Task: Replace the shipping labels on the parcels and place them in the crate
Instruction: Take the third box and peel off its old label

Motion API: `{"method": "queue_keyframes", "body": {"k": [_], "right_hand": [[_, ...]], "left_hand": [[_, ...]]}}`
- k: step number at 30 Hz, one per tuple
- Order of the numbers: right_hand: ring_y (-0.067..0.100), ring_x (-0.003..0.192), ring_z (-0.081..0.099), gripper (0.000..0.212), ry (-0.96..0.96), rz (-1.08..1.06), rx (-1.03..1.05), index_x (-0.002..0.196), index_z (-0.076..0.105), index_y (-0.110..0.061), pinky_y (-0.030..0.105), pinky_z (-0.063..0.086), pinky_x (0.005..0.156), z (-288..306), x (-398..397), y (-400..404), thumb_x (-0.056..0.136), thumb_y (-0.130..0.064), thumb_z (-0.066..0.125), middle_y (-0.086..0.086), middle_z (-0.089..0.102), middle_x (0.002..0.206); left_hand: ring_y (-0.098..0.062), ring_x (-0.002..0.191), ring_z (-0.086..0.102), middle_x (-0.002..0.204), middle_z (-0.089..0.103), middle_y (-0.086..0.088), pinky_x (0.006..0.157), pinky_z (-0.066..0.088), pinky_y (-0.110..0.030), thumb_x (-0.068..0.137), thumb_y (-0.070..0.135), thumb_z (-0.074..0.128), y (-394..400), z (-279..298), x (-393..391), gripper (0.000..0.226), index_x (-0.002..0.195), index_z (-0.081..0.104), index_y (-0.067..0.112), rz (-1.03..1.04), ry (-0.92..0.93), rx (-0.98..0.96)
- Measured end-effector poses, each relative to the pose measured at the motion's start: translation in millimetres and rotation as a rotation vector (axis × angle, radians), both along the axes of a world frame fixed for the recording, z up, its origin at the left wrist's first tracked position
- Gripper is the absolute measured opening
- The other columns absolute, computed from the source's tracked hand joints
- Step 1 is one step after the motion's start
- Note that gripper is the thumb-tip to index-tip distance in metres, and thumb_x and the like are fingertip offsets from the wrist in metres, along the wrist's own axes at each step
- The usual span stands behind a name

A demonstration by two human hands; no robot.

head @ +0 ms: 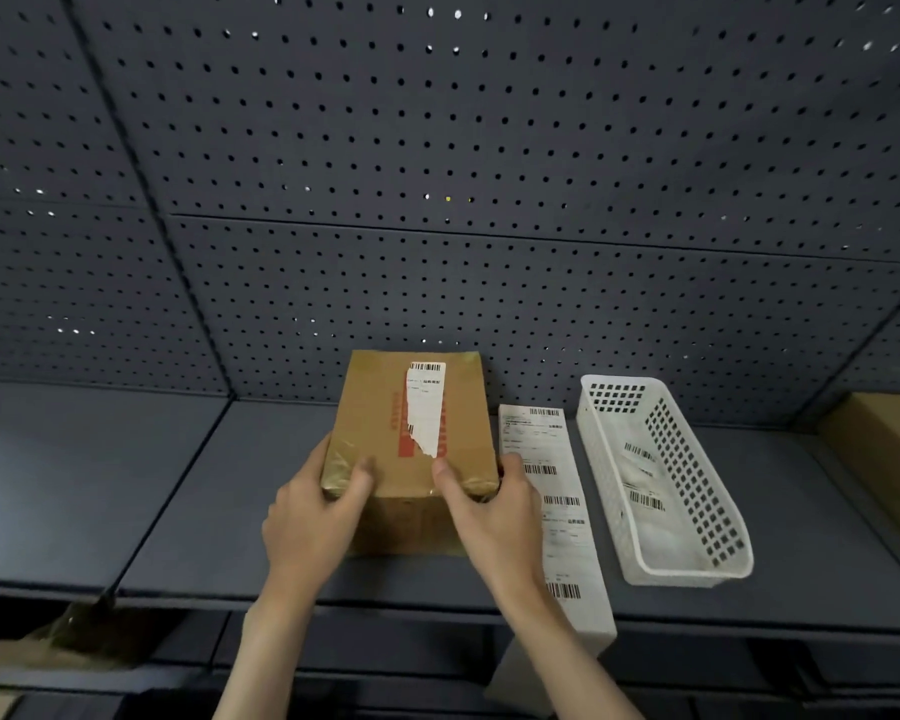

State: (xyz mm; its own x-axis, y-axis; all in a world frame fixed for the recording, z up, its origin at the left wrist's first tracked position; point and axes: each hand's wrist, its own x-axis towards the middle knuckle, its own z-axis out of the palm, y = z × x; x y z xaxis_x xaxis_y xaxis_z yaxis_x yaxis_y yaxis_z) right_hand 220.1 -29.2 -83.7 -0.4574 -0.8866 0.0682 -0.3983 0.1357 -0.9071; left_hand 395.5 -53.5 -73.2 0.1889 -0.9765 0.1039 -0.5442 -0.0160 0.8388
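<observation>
Head view: left hand (310, 517) and right hand (492, 504) grip the near corners of the box (375, 423) on the shelf (125, 485). It looks stiff, light; its torn label (426, 407) seems fragile, best peeled from its ragged edge.

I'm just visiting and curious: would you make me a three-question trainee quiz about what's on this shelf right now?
1. True or false: the old label on the cardboard box is partly torn away.
2. What lies inside the white basket?
A. a pair of scissors
B. barcoded label scraps
C. a roll of tape
3. Fill in: the strip of fresh labels lies between the box and the ____.

Key
1. True; a ragged piece remains on top.
2. B.
3. Basket. The left hand and right hand both grip the box's near corners.
</observation>
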Motion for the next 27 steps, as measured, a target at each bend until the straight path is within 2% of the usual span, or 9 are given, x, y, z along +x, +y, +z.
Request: {"method": "queue_keyframes", "body": {"k": [2, 4, 6, 7, 10, 13, 18, 21, 27], "right_hand": [[0.005, 0.092, 0.065, 0.06, 0.139, 0.039, 0.099, 0.107, 0.053, -0.032, 0.037, 0.058, 0.077, 6, -5, -3, 0.072, -0.079, 0.062, -0.019, 0.067, 0.1], [0.005, 0.105, 0.056, 0.072, 0.299, 0.063, 0.125, 0.124, 0.045, -0.032, 0.036, 0.053, 0.082, 12, -10, -7, 0.072, -0.079, 0.062, -0.02, 0.056, 0.118], [0.004, 0.115, 0.044, 0.077, 0.443, 0.1, -0.008, 0.135, 0.042, -0.03, 0.032, 0.047, 0.089, 21, -18, -15, 0.074, -0.068, 0.069, -0.017, 0.045, 0.129], [0.005, 0.119, 0.043, 0.072, 0.5, 0.159, -0.081, 0.135, 0.047, -0.028, 0.031, 0.046, 0.095, 27, -23, -20, 0.077, -0.06, 0.072, -0.016, 0.045, 0.131], [0.004, 0.119, 0.045, 0.051, 0.585, 0.437, -0.137, 0.127, 0.067, -0.023, 0.033, 0.041, 0.106, 44, -39, -38, 0.083, -0.045, 0.078, -0.017, 0.055, 0.124], [0.002, 0.119, 0.047, 0.043, 0.605, 0.611, -0.074, 0.122, 0.073, -0.024, 0.038, 0.04, 0.109, 50, -45, -51, 0.084, -0.046, 0.078, -0.019, 0.061, 0.122], [0.005, 0.115, 0.054, 0.036, 0.617, 0.701, -0.017, 0.115, 0.078, -0.023, 0.038, 0.045, 0.105, 53, -43, -62, 0.088, -0.045, 0.075, -0.016, 0.064, 0.117], [0.009, 0.109, 0.055, 0.027, 0.711, 0.739, -0.041, 0.109, 0.08, -0.022, 0.037, 0.047, 0.099, 57, -39, -63, 0.092, -0.042, 0.071, -0.016, 0.063, 0.113], [0.006, 0.103, 0.051, 0.022, 0.813, 0.764, -0.135, 0.105, 0.078, -0.019, 0.026, 0.043, 0.093, 54, -35, -55, 0.098, -0.034, 0.064, -0.014, 0.064, 0.107]], "left_hand": [[-0.011, 0.087, 0.054, 0.085, 0.058, 0.035, 0.08, 0.039, -0.036, 0.081, 0.062, 0.049, 0, 0, 0, 0.024, 0.105, 0.047, 0.059, -0.003, 0.003, 0.005], [-0.011, 0.087, 0.054, 0.085, 0.058, 0.035, 0.08, 0.039, -0.036, 0.081, 0.062, 0.05, -1, -1, 1, 0.021, 0.101, 0.047, 0.061, -0.01, -0.001, 0.014], [-0.011, 0.087, 0.055, 0.084, 0.059, 0.035, 0.079, 0.039, -0.035, 0.083, 0.062, 0.054, -3, -3, 3, 0.014, 0.095, 0.048, 0.064, -0.017, -0.009, 0.014], [-0.01, 0.088, 0.056, 0.084, 0.06, 0.035, 0.078, 0.04, -0.035, 0.084, 0.062, 0.056, -3, -4, 4, 0.013, 0.096, 0.049, 0.064, -0.02, -0.007, 0.014], [-0.009, 0.087, 0.057, 0.084, 0.062, 0.033, 0.078, 0.041, -0.035, 0.08, 0.066, 0.054, -5, -6, 7, 0.017, 0.097, 0.051, 0.063, -0.016, 0.004, 0.017], [-0.009, 0.086, 0.057, 0.084, 0.063, 0.033, 0.079, 0.043, -0.036, 0.077, 0.068, 0.052, -4, -7, 9, 0.023, 0.099, 0.051, 0.062, -0.012, 0.011, 0.02], [-0.011, 0.087, 0.056, 0.083, 0.062, 0.031, 0.079, 0.042, -0.036, 0.076, 0.068, 0.053, -5, -8, 7, 0.044, 0.116, 0.058, 0.052, 0.012, 0.016, 0.016], [-0.011, 0.085, 0.054, 0.081, 0.061, 0.032, 0.079, 0.041, -0.036, 0.076, 0.068, 0.052, -5, -8, 6, 0.043, 0.116, 0.058, 0.053, 0.015, 0.012, 0.013], [-0.014, 0.089, 0.056, 0.084, 0.061, 0.031, 0.082, 0.045, -0.039, 0.076, 0.071, 0.051, -6, -12, 7, 0.049, 0.119, 0.059, 0.049, 0.016, -0.006, 0.022]]}}
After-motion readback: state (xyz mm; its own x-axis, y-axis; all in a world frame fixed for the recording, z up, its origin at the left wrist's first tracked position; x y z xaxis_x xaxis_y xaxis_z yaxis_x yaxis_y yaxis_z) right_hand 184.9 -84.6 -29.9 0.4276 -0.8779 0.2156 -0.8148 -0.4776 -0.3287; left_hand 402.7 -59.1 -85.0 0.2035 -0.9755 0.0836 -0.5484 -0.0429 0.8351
